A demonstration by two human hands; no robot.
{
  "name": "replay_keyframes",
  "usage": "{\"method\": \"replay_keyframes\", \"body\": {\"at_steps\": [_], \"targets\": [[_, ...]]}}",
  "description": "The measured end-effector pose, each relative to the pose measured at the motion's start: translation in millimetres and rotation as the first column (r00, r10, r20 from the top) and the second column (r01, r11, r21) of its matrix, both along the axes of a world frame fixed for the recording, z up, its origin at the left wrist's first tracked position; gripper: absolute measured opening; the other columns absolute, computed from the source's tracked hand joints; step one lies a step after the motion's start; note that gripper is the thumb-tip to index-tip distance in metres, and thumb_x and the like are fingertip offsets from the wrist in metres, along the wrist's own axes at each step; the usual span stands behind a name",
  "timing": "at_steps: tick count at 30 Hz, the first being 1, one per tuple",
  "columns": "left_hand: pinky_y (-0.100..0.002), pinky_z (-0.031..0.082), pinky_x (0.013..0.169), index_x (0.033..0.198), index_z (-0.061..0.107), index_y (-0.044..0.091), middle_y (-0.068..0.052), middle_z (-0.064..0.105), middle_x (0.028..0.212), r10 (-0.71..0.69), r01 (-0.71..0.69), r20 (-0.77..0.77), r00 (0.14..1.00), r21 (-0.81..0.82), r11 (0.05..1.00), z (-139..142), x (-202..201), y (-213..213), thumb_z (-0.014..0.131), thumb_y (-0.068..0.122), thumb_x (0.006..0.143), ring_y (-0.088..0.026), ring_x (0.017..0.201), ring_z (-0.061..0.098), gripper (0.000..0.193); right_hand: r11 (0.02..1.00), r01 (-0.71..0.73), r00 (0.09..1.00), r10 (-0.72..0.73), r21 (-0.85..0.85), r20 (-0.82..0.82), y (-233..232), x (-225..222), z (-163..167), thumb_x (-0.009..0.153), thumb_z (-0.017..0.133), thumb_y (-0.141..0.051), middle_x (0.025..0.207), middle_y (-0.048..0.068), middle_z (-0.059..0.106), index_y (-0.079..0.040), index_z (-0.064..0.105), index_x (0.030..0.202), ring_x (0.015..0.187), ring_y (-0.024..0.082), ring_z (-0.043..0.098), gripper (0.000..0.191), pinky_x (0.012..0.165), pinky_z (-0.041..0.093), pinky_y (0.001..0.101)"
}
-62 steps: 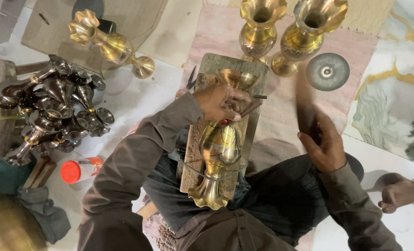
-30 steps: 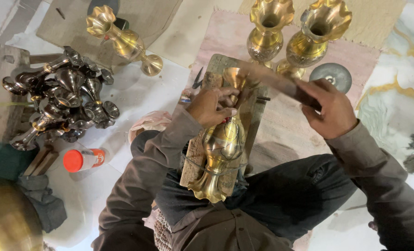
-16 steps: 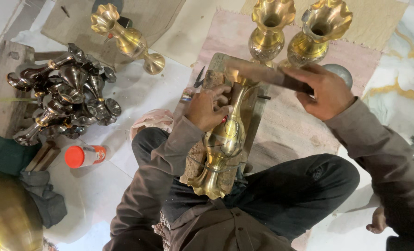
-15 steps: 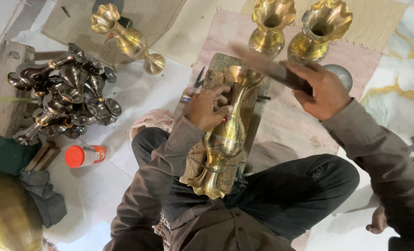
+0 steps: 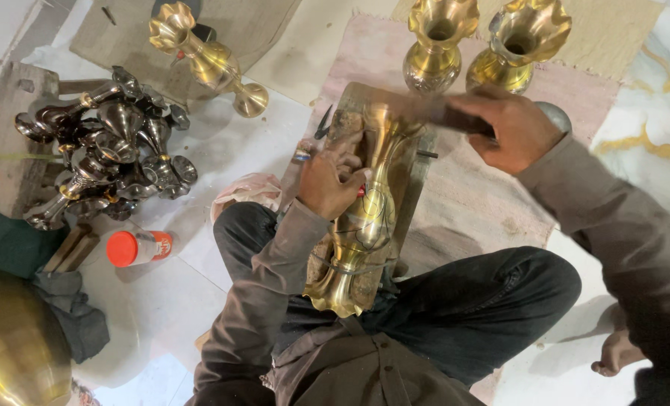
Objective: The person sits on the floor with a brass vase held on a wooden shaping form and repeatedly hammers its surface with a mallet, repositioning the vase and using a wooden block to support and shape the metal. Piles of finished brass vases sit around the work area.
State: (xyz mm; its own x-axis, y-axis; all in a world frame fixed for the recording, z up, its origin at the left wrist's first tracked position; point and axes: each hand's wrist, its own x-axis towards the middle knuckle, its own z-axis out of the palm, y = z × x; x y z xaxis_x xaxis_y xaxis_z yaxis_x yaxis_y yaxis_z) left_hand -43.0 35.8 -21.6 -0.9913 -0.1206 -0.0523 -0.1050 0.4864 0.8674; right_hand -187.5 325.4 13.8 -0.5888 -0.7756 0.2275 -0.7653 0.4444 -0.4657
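Overhead, head view only. Brass vase (image 5: 365, 218) lying on its side along a worn wooden block (image 5: 414, 177) at centre, flared mouth toward the near edge, over the lap of a seated person in dark trousers. Left hand (image 5: 333, 180) pressed down on the vase's left flank, fingers curled against the metal, pinning it to the block. Right hand (image 5: 512, 128) closed round a dark tool (image 5: 444, 116), blurred, its far end reaching the narrow neck of the vase; kind of tool not readable. Hands well apart, one each side of the neck.

Far right: two upright brass vases (image 5: 434, 45) side by side on a pinkish mat (image 5: 470, 203). Far left: another brass vase (image 5: 207, 60) tipped over on a cloth. Left: heap of dull grey unpolished vases (image 5: 106, 146). Near that, a small bottle with a red cap (image 5: 136, 248) on the pale floor. Bare foot (image 5: 617, 353) at near right.
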Motion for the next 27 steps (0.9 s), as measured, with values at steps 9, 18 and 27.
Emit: {"method": "replay_keyframes", "body": {"at_steps": [9, 18, 27], "targets": [[-0.034, 0.063, 0.073, 0.146, 0.055, 0.009, -0.016, 0.078, 0.102, 0.130, -0.140, -0.096, 0.987, -0.104, 0.985, 9, 19, 17, 0.079, 0.015, 0.084, -0.024, 0.086, 0.080, 0.067, 0.980, 0.017, 0.981, 0.022, 0.197, -0.192, -5, 2, 25, 0.081, 0.065, 0.000, 0.117, 0.017, 0.064, -0.026, 0.057, 0.150, 0.087, 0.038, 0.067, 0.074, 0.076, 0.058, 0.0477], [-0.036, 0.061, 0.073, 0.142, 0.058, 0.006, -0.017, 0.080, 0.097, 0.214, -0.245, -0.179, 0.960, -0.175, 0.954, 22, 29, 27, 0.082, 0.012, 0.084, -0.025, 0.081, 0.078, 0.063, 0.994, 0.021, 0.987, -0.003, 0.110, -0.162, -19, 4, 45, 0.088, 0.067, -0.008, 0.120, 0.015, 0.063, -0.027, 0.053, 0.158, 0.100, 0.034, 0.066, 0.074, 0.089, 0.057, 0.0458], [-0.030, 0.064, 0.069, 0.145, 0.055, -0.001, -0.016, 0.080, 0.097, 0.316, -0.306, -0.164, 0.934, 0.086, 0.948, 19, 34, 39, 0.075, 0.003, 0.087, -0.018, 0.080, 0.080, 0.062, 0.981, -0.005, 0.978, 0.045, 0.195, -0.202, -27, 7, 56, 0.093, 0.068, -0.011, 0.123, 0.011, 0.062, -0.026, 0.054, 0.157, 0.103, 0.031, 0.065, 0.067, 0.092, 0.058, 0.0468]]}}
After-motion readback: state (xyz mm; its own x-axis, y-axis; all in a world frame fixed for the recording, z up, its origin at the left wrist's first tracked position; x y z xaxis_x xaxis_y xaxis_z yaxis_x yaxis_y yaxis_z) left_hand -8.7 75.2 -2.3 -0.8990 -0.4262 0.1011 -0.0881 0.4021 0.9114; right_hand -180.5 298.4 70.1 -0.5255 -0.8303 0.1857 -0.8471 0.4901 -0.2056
